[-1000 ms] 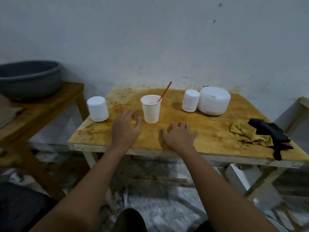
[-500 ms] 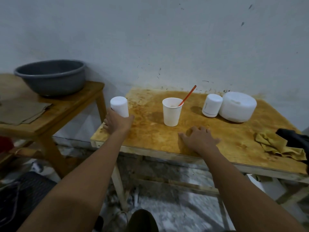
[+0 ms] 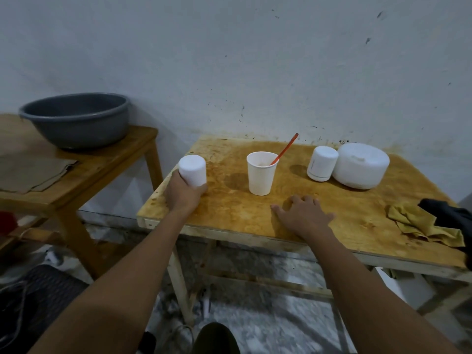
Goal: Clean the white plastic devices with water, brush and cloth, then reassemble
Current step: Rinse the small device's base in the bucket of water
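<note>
The left hand, nearer, wraps its grip round the upright white cylindrical device; the right hand lies spread flat.

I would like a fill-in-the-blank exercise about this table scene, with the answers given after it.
1. The left hand grips a white device; the right hand rests on the table and holds ____.
2. In all, ____ white devices are in view.
3. The basin on the side table is ____ in colour.
4. The cloth nearest the right hand is ____.
Answers: nothing; three; grey; yellow.
</note>
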`<action>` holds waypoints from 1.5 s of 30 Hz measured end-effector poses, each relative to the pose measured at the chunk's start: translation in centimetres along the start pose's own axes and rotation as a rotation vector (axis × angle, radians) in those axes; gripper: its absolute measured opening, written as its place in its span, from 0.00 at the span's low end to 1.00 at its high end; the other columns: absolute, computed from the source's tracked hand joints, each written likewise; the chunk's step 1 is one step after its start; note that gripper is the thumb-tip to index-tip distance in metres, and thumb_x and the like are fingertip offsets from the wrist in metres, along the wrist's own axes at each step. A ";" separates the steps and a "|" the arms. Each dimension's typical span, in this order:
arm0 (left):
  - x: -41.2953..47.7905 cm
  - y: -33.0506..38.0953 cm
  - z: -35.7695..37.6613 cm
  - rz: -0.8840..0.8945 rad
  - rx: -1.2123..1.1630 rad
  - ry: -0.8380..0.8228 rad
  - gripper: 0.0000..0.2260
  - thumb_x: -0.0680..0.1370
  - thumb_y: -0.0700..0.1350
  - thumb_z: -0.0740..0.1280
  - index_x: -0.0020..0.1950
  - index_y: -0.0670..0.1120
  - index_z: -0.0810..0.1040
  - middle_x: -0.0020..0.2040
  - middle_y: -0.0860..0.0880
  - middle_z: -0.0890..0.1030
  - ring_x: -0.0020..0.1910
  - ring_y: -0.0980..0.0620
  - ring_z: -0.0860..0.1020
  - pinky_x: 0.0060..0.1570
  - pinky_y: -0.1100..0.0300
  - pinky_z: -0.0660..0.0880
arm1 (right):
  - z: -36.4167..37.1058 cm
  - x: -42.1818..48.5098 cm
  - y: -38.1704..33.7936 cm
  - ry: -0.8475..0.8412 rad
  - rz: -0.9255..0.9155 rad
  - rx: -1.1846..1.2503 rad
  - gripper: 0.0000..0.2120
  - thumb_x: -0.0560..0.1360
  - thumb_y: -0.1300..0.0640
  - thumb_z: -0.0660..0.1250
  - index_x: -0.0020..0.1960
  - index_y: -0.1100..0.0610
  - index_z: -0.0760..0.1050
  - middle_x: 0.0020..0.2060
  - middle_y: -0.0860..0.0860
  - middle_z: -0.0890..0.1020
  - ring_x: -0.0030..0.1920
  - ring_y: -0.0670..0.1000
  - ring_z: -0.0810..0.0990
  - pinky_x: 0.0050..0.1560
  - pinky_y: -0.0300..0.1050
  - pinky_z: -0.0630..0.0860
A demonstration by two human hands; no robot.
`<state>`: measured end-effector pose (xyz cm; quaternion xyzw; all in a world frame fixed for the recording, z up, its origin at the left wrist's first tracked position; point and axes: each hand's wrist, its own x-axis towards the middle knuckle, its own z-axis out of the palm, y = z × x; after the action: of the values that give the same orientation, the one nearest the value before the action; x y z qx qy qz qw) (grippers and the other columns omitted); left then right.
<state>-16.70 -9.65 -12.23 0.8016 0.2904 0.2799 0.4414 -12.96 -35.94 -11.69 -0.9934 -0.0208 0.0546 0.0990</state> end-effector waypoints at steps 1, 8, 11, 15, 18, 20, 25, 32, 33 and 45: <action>-0.7 0.1 0.0 0.023 -0.013 -0.020 0.35 0.68 0.47 0.79 0.71 0.44 0.68 0.68 0.44 0.75 0.65 0.43 0.73 0.60 0.48 0.73 | 0.0 -0.1 0.0 0.005 -0.005 0.001 0.37 0.76 0.29 0.51 0.77 0.49 0.60 0.78 0.56 0.57 0.78 0.60 0.51 0.70 0.75 0.51; -5.6 1.9 0.4 0.117 -0.022 -0.179 0.36 0.66 0.49 0.80 0.70 0.46 0.70 0.66 0.47 0.76 0.62 0.48 0.75 0.52 0.57 0.74 | 0.1 -0.8 0.7 0.028 -0.042 -0.009 0.37 0.76 0.28 0.50 0.77 0.48 0.59 0.78 0.55 0.58 0.78 0.59 0.52 0.71 0.73 0.52; -7.6 3.3 1.2 0.166 -0.028 -0.259 0.37 0.66 0.49 0.81 0.71 0.47 0.70 0.66 0.49 0.76 0.57 0.54 0.74 0.50 0.60 0.72 | 0.0 -0.8 1.4 0.029 -0.082 0.052 0.34 0.77 0.30 0.51 0.75 0.49 0.64 0.77 0.54 0.61 0.77 0.58 0.55 0.72 0.71 0.51; -10.2 5.2 3.2 0.216 -0.034 -0.379 0.37 0.64 0.50 0.81 0.70 0.47 0.70 0.65 0.49 0.77 0.58 0.53 0.75 0.53 0.57 0.76 | -1.3 -1.5 3.4 0.058 -0.103 0.480 0.29 0.79 0.34 0.54 0.70 0.51 0.73 0.70 0.52 0.73 0.69 0.55 0.71 0.69 0.55 0.66; -11.8 6.7 5.2 0.238 -0.061 -0.458 0.37 0.64 0.50 0.81 0.70 0.47 0.70 0.65 0.49 0.77 0.60 0.51 0.75 0.56 0.54 0.77 | -3.0 -2.4 4.6 0.089 -0.161 0.756 0.27 0.80 0.37 0.56 0.70 0.53 0.72 0.69 0.51 0.74 0.67 0.52 0.72 0.60 0.45 0.67; -12.8 7.8 6.7 0.249 -0.076 -0.503 0.37 0.65 0.49 0.81 0.70 0.48 0.70 0.66 0.49 0.77 0.63 0.49 0.75 0.61 0.52 0.75 | -3.7 -2.9 5.3 0.121 -0.222 0.859 0.28 0.79 0.37 0.58 0.71 0.52 0.71 0.68 0.49 0.74 0.68 0.50 0.72 0.61 0.44 0.68; -14.2 9.7 10.4 0.241 -0.055 -0.562 0.29 0.72 0.44 0.76 0.71 0.49 0.70 0.66 0.50 0.76 0.64 0.48 0.75 0.62 0.52 0.74 | -3.6 -2.8 6.3 0.167 -0.249 0.924 0.33 0.75 0.37 0.65 0.75 0.49 0.64 0.71 0.48 0.71 0.64 0.49 0.73 0.56 0.42 0.72; -14.3 9.9 11.8 0.242 -0.058 -0.594 0.25 0.76 0.39 0.72 0.72 0.49 0.70 0.68 0.49 0.76 0.65 0.48 0.75 0.62 0.52 0.75 | -2.1 -1.0 7.7 0.237 -0.298 0.789 0.40 0.69 0.38 0.73 0.75 0.47 0.62 0.70 0.46 0.71 0.64 0.48 0.73 0.59 0.46 0.77; -14.3 9.8 11.8 0.236 -0.065 -0.603 0.27 0.75 0.38 0.72 0.72 0.49 0.69 0.68 0.49 0.75 0.65 0.48 0.75 0.62 0.52 0.75 | -2.0 -1.0 7.8 0.247 -0.301 0.793 0.40 0.69 0.38 0.73 0.75 0.47 0.62 0.70 0.45 0.72 0.64 0.48 0.73 0.59 0.47 0.77; -13.5 8.8 11.6 0.206 -0.123 -0.697 0.34 0.71 0.38 0.77 0.72 0.52 0.66 0.68 0.51 0.74 0.63 0.52 0.74 0.55 0.58 0.76 | -1.8 -1.6 8.0 0.353 -0.398 0.858 0.31 0.73 0.43 0.72 0.72 0.46 0.66 0.65 0.41 0.75 0.61 0.44 0.74 0.55 0.37 0.76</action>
<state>-15.71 -29.45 -12.40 0.8458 0.0231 0.0500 0.5306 -14.12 -44.22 -11.41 -0.8341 -0.1682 -0.1305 0.5089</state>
